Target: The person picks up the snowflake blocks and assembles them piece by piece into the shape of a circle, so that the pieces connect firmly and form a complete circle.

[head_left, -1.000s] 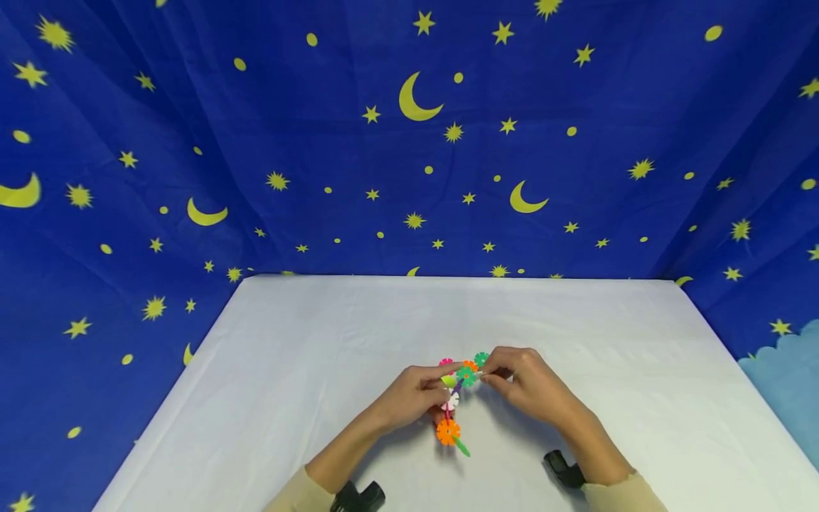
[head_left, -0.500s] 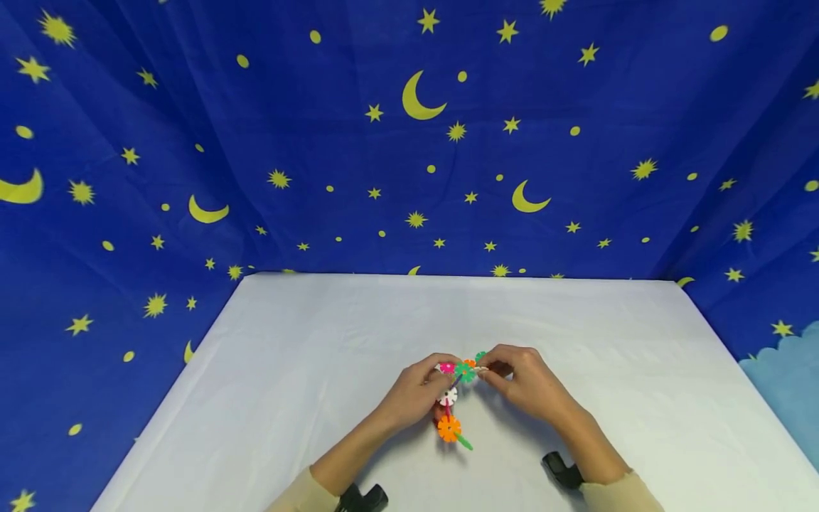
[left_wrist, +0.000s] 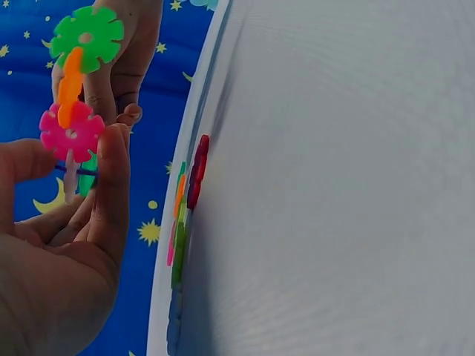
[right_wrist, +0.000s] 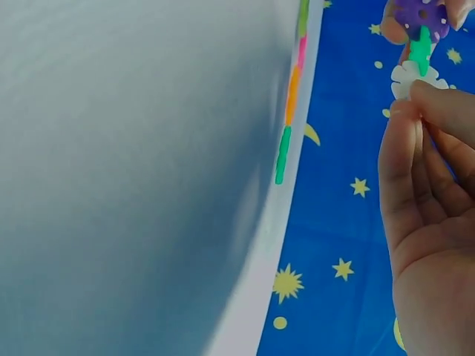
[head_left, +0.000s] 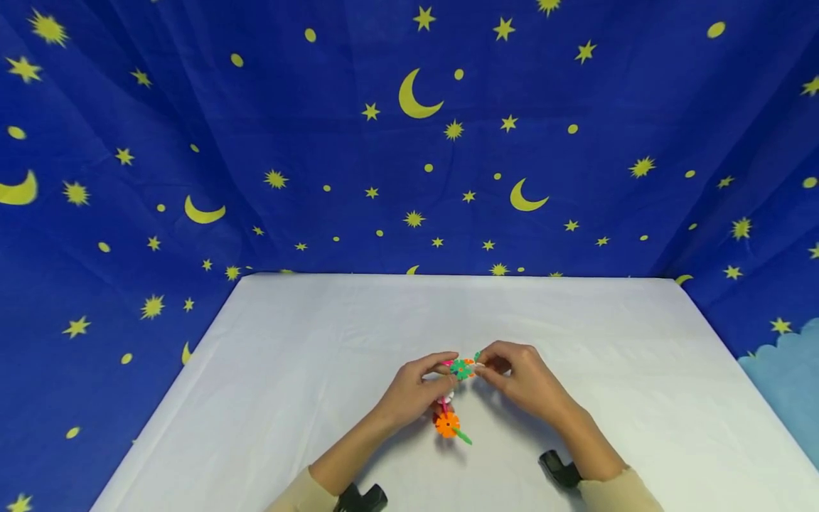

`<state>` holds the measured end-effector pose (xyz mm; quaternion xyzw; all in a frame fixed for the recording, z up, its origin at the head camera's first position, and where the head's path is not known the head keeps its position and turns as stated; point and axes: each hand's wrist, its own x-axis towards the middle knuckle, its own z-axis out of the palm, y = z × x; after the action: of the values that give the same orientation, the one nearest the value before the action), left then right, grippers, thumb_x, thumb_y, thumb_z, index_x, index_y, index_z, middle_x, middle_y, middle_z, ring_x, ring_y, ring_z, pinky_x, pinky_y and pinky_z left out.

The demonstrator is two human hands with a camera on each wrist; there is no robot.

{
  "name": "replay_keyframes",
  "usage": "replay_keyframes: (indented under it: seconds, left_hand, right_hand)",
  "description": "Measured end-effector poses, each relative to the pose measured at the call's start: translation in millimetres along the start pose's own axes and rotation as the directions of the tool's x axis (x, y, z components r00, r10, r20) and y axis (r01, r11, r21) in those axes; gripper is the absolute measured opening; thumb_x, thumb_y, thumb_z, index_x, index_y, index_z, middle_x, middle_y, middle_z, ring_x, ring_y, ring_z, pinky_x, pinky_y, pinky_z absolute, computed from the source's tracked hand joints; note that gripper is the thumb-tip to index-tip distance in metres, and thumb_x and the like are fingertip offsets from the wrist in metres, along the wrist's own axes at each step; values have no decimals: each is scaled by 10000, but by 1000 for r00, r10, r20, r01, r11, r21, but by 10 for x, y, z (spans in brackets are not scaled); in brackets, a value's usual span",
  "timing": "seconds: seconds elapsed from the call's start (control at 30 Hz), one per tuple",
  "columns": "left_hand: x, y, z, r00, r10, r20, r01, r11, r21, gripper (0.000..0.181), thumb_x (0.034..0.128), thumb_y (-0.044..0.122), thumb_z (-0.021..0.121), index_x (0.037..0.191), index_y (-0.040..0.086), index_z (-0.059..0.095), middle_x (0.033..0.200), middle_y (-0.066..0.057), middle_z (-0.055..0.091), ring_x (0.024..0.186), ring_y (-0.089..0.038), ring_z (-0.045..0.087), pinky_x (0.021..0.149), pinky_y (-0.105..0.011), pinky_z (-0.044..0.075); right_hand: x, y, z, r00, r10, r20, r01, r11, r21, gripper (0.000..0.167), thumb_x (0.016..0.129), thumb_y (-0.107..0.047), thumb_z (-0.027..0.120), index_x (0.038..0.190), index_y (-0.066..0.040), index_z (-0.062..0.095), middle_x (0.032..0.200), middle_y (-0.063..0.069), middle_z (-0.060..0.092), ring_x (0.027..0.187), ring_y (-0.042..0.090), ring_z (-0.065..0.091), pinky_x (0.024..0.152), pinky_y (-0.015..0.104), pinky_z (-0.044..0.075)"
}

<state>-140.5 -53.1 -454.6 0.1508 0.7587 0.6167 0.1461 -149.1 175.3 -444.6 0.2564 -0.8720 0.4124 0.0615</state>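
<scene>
Joined flower-shaped discs hang between both hands over the white table. My left hand [head_left: 412,391] grips the linked discs; a green disc [head_left: 461,369] shows past its fingers, and an orange disc [head_left: 447,424] with a green one edge-on stands below. In the right wrist view, my right hand [right_wrist: 434,178] pinches a white disc [right_wrist: 407,77], which meets a green disc [right_wrist: 420,52] under a purple disc [right_wrist: 421,16] at the left hand's fingers. The left wrist view shows a pink disc [left_wrist: 72,132] by the left fingertips, with orange and green discs above.
The white table [head_left: 307,334] stands against a blue curtain [head_left: 320,128] with yellow stars and moons. Black wrist devices [head_left: 558,469] sit at both wrists. More coloured discs, seen edge-on, lie beyond the hands in the left wrist view, a red one [left_wrist: 198,171] among them.
My left hand's fingers have shifted to grip the linked discs higher up, covering the yellow-green and purple ones. The green disc has moved slightly left, and my right hand has followed a little.
</scene>
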Motion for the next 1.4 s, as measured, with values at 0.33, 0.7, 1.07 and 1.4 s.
replay_keyframes:
  seconds: [0.33, 0.7, 1.07, 1.4]
  left_hand:
    - [1, 70, -34, 1000, -10, -7, 10, 999, -47, 431, 917, 228, 644, 1328, 132, 558, 1055, -41, 605, 621, -211, 665, 555, -370, 564]
    - [0, 67, -29, 1000, -26, -17, 26, 1000, -6, 391, 933, 194, 624, 1316, 145, 563, 1055, -50, 604, 635, -202, 665, 574, -375, 566]
    - [-7, 30, -36, 1000, -10, -2, 10, 999, -45, 425, 920, 248, 647, 1320, 129, 563, 1050, -49, 604, 646, -216, 670, 579, -368, 565]
    - [-4, 11, -38, 1000, -13, 2, 13, 998, -58, 441, 916, 230, 649, 1320, 79, 556, 1046, -70, 605, 654, -228, 674, 581, -359, 567]
  right_hand:
    - [57, 171, -103, 994, 105, -4, -105, 994, -7, 142, 852, -88, 736, 987, -121, 707, 889, -96, 652, 755, 74, 593, 690, 261, 529]
    - [108, 376, -87, 981, 155, 114, -145, 985, -92, 356, 885, -72, 686, 1238, -67, 644, 1142, 48, 591, 899, 163, 540, 734, 332, 483]
    - [147, 387, -8, 978, 177, 113, -153, 968, -199, 257, 814, -60, 746, 1055, -99, 667, 1002, 7, 548, 911, 183, 529, 808, 398, 459]
    - [140, 367, -20, 956, 248, 156, -232, 966, -114, 143, 864, -67, 697, 946, -128, 598, 757, -43, 542, 689, 133, 494, 597, 290, 433]
